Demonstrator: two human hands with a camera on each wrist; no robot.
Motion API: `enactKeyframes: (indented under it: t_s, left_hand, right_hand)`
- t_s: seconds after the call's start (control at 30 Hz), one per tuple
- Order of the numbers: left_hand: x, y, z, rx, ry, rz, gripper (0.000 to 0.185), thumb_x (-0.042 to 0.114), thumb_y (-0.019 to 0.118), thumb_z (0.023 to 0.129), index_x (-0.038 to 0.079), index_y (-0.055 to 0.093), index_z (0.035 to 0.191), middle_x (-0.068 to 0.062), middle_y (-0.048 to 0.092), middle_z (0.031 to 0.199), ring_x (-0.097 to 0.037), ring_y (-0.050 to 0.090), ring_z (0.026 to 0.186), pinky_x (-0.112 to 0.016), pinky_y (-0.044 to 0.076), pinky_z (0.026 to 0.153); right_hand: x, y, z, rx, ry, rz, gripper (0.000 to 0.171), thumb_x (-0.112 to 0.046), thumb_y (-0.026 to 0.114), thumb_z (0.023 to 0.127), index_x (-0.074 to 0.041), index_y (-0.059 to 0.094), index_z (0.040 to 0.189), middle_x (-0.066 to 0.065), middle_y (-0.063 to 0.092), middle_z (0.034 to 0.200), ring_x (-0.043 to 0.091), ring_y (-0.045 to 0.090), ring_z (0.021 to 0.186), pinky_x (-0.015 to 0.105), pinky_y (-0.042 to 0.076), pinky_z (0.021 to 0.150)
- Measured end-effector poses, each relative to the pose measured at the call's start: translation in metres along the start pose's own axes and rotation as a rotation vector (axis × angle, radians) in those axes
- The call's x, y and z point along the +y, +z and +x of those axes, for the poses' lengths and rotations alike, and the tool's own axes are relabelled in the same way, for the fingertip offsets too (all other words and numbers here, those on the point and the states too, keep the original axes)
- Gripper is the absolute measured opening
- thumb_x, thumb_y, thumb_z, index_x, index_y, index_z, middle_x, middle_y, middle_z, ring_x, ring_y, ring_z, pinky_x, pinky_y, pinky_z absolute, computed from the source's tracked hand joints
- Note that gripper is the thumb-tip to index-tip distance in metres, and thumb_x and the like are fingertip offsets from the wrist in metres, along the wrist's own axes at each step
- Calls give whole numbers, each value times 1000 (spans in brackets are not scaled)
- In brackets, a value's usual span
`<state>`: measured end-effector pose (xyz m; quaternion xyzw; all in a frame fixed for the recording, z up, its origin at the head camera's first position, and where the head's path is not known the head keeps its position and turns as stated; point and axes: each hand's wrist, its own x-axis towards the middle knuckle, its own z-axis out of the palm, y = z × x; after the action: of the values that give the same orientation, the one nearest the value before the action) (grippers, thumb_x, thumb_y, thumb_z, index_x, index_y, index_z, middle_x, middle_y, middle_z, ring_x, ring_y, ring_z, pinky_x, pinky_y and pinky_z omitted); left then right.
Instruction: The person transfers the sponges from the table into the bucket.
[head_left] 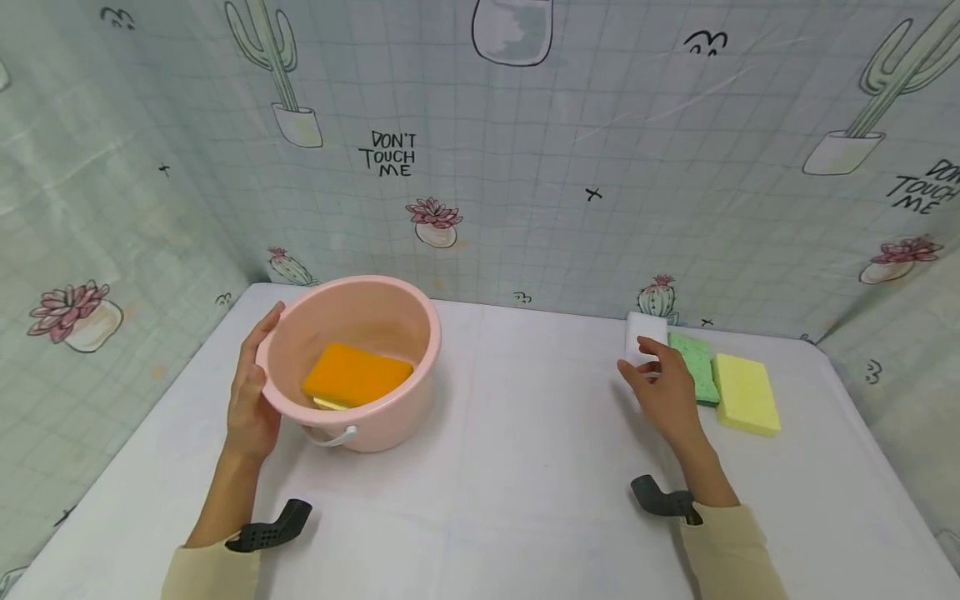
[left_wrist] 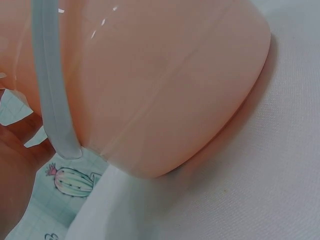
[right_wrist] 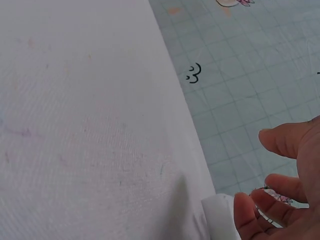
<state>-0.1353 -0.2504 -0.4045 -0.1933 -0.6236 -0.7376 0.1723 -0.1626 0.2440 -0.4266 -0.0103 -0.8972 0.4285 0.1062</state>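
Note:
A pink basin (head_left: 390, 325) stands at the table's left with an orange sponge (head_left: 356, 375) lying inside it. My left hand (head_left: 258, 354) grips the basin's left rim, thumb at the rim and fingers along the outer wall. The left wrist view shows the basin wall (left_wrist: 165, 85), its pale handle (left_wrist: 55, 90) and part of my palm (left_wrist: 15, 170). At the back right, my right hand (head_left: 641, 360) reaches onto a white sponge (head_left: 647, 329). Its loosely bent fingertips (right_wrist: 247, 212) touch the white sponge (right_wrist: 220, 217), with the thumb held apart.
A green sponge (head_left: 696, 362) and a yellow sponge (head_left: 745, 393) lie side by side just right of the white one. A white cloth covers the table (head_left: 525, 467). Cactus-patterned walls close in the back and both sides.

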Motion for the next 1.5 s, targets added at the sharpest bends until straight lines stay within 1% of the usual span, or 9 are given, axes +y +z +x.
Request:
enactKeyframes:
  t_s: [0.1,0.3,0.47,0.6,0.87,0.97,1.1,1.33,1.5]
  left_hand:
    - [0,1,0,0,0,-1,59,26,44,94,9,30,149,-12,19,156,-30,23,136,-24,36,104]
    - [1,1,0,-4,-1,-12,59,25,44,94,10,30,150,-12,17,156,-30,23,136,-25,36,103]
    - [1,1,1,-3,-4,-20,59,25,44,94,10,30,150,-12,19,156,-29,23,136,-25,36,103]
    - [1,2,1,-3,-9,-26,60,25,45,94,9,30,150,-11,20,155,-30,24,135,-25,36,103]
    - [3,3,1,-2,-18,-29,61,28,46,94,9,29,150,-12,19,156,-30,23,135,-25,35,104]
    - [3,3,1,-10,-12,-40,61,28,46,94,8,28,150,-13,19,156,-31,23,135,-25,34,105]
    - [3,3,1,-12,-4,-42,61,27,45,94,7,28,150,-13,19,156,-31,23,135,-25,34,105]
    - [3,3,0,-15,-8,-38,61,26,45,94,8,28,150,-12,19,156,-30,23,135,-25,35,105]
    - [1,3,1,-12,-3,-36,61,26,45,94,8,28,150,-12,20,155,-30,24,135,-24,36,104]
  right_hand:
    - [6,-1,1,13,12,-12,56,-28,62,94,0,44,138,20,48,128,26,55,97,18,43,73]
    - [13,-3,3,88,117,-49,57,-27,62,93,1,44,139,21,47,129,23,53,92,29,43,70]
    - [18,-5,5,139,151,-66,61,-26,63,92,7,42,138,26,47,131,23,54,82,25,43,62]
    - [21,-7,5,111,169,-64,66,-27,63,92,11,38,139,29,45,133,27,56,85,26,44,61]
    - [16,-5,3,65,195,-63,69,-25,64,91,12,33,141,34,37,135,36,53,95,42,44,75]
    - [14,-3,4,43,190,-52,71,-25,65,91,11,32,142,32,41,130,34,59,89,39,46,73]
    - [12,0,5,9,194,-34,70,-26,65,91,6,32,144,23,49,123,25,65,76,24,48,64]
    - [11,2,4,-33,198,7,63,-26,61,94,-2,34,146,17,55,124,26,63,91,17,50,64]
    - [12,-1,8,-13,159,-17,58,-20,59,95,0,36,144,20,50,128,26,60,89,19,48,63]
